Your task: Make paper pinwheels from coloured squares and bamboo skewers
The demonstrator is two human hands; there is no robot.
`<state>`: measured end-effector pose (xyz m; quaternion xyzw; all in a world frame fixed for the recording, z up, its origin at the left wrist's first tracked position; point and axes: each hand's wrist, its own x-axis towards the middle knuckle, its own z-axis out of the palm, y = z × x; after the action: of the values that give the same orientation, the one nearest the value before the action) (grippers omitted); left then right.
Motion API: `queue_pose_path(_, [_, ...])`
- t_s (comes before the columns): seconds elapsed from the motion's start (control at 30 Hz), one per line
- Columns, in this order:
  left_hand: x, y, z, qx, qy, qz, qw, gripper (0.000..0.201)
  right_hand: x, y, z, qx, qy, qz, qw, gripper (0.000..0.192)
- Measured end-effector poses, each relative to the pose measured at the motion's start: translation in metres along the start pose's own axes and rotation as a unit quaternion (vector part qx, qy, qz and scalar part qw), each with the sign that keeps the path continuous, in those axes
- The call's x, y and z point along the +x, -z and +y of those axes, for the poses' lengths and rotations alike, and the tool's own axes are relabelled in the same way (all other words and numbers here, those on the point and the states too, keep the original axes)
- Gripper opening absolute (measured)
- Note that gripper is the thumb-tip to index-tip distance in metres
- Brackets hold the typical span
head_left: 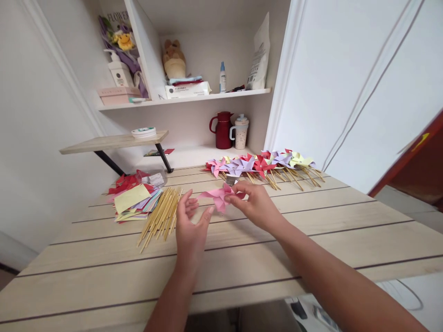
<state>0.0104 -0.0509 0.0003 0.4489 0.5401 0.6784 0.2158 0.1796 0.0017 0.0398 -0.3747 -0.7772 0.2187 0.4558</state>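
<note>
A pink paper pinwheel (218,197) is held over the middle of the table, pinched at its right side between thumb and fingers of my right hand (254,203). No stick shows on it. Just left of the pinwheel is my left hand (191,219), its fingers apart and curved, with nothing in it. Beside that hand lies a bundle of thin wooden sticks (161,219). Behind my right hand, a small metallic-looking object (231,180) is partly hidden. Finished pinwheels on sticks (263,165) lie in a row at the back right.
Coloured paper sheets (133,200) are stacked at the left, with red cut pieces (128,183) behind. A small wooden riser (114,142) on black legs stands at the back left. A red jug (224,131) and a speckled cup (241,133) stand under the shelf (194,97).
</note>
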Motion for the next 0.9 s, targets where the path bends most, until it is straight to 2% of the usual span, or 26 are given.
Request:
queue_pose_path(0.07, [-0.002, 0.001, 0.001, 0.088, -0.109, 0.008, 0.990, 0.065, 0.001, 0.011, 0.002, -0.026, 0.016, -0.020, 0.999, 0.022])
queue_pose_path(0.13, [-0.004, 0.003, 0.003, 0.154, -0.196, -0.005, 0.968, 0.059, 0.002, 0.021, 0.005, -0.041, 0.016, -0.051, 0.998, 0.022])
queue_pose_path(0.23, [-0.007, 0.003, 0.005, 0.208, -0.250, -0.053, 0.944, 0.048, 0.001, 0.028, 0.007, -0.057, 0.006, -0.102, 0.993, 0.023])
queue_pose_path(0.37, [-0.007, 0.000, 0.002, 0.221, -0.254, -0.124, 0.933, 0.037, -0.001, 0.025, 0.003, -0.083, 0.008, -0.152, 0.985, 0.025])
queue_pose_path(0.57, [-0.004, -0.003, -0.001, 0.220, -0.247, -0.097, 0.939, 0.022, -0.002, 0.017, -0.006, -0.123, 0.047, -0.139, 0.982, 0.016])
queue_pose_path(0.73, [-0.006, -0.004, 0.005, 0.202, -0.218, -0.120, 0.947, 0.014, -0.001, 0.016, -0.003, -0.141, 0.068, -0.099, 0.983, 0.015])
queue_pose_path(0.9, [-0.007, -0.002, 0.004, 0.204, -0.198, -0.113, 0.952, 0.013, -0.003, 0.014, -0.003, -0.164, 0.088, -0.108, 0.977, 0.012])
